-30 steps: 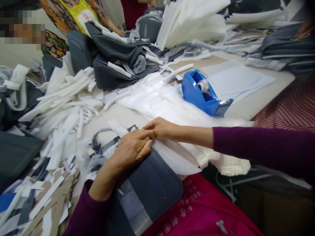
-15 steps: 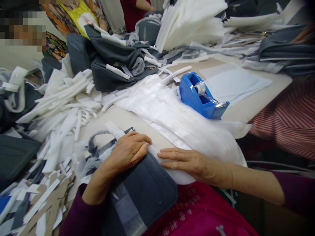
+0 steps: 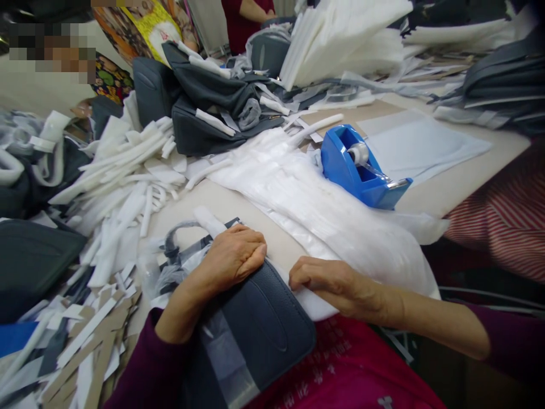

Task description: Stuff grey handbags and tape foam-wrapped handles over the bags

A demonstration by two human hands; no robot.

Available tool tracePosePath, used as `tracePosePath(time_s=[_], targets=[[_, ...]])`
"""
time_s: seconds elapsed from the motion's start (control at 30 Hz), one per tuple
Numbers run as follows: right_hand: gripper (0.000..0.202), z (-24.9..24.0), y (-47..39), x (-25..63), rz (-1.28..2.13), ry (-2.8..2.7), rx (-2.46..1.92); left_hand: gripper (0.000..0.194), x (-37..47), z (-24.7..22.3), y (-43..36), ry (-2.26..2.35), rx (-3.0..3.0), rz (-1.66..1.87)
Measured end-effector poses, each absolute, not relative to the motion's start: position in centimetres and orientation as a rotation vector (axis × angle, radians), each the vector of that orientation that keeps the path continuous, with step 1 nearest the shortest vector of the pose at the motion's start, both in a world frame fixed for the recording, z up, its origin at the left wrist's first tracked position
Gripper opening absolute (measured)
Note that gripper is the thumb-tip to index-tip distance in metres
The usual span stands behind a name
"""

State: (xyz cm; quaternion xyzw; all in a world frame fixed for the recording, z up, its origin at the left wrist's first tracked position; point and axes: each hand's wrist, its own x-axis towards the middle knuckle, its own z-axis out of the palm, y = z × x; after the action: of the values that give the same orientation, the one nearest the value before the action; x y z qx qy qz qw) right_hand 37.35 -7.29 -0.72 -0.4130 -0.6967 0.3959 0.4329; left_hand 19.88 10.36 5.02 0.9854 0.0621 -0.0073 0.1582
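A dark blue handbag (image 3: 264, 318) lies tilted at the table edge against my apron, with a clear plastic strip (image 3: 227, 355) across its side. My left hand (image 3: 234, 255) is closed over the bag's upper edge, fingers curled round it. Just right of the bag, my right hand (image 3: 327, 281) has its fingers bent and pinched on a white foam sheet (image 3: 315, 305) that runs along the bag's edge. Its fingertips are partly hidden. The bag's handle (image 3: 172, 238) and grey wrapping stick out beyond my left wrist.
A blue tape dispenser (image 3: 361, 170) stands beyond my right hand, beside a stack of white foam sheets (image 3: 332, 213). White foam strips (image 3: 119, 176) and card scraps (image 3: 91, 341) pile up at left. More dark bags (image 3: 208, 125) lie at the back, where other people stand.
My right hand's fingers went from stretched flat over the white foam to bent and pinched. My left hand stays on the bag. The whole view has shifted slightly.
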Motion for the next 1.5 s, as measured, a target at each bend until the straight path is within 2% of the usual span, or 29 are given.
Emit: tracePosePath(time_s=[0.17,0.43,0.73,0.97,1.07,1.27,1.5], targets=[[0.015,-0.2,-6.1,36.2,1.121,-1.501,-1.270,0.041,19.8,5.3,10.1,0.209,2.818,-0.038],[0.016,1.4,-2.3,34.9,1.353,-1.315,-1.600,0.026,19.7,5.8,9.7,0.280,2.789,-0.050],[0.019,0.9,-4.3,35.4,1.583,-1.044,-1.293,0.027,19.5,5.8,9.7,0.280,2.766,-0.051],[0.011,2.5,0.7,35.3,1.544,-1.564,-1.539,0.034,19.4,5.4,9.9,0.246,2.779,0.017],[0.010,2.9,0.3,34.9,1.541,-1.381,-1.493,0.031,19.4,5.4,9.8,0.257,2.819,-0.007],[0.011,1.5,-2.9,34.5,1.741,-0.980,-1.202,0.031,19.8,5.8,9.4,0.265,2.859,-0.103],[0.013,-0.6,-2.9,33.0,1.536,-1.118,-1.257,0.030,20.6,5.9,9.2,0.280,2.950,-0.161]])
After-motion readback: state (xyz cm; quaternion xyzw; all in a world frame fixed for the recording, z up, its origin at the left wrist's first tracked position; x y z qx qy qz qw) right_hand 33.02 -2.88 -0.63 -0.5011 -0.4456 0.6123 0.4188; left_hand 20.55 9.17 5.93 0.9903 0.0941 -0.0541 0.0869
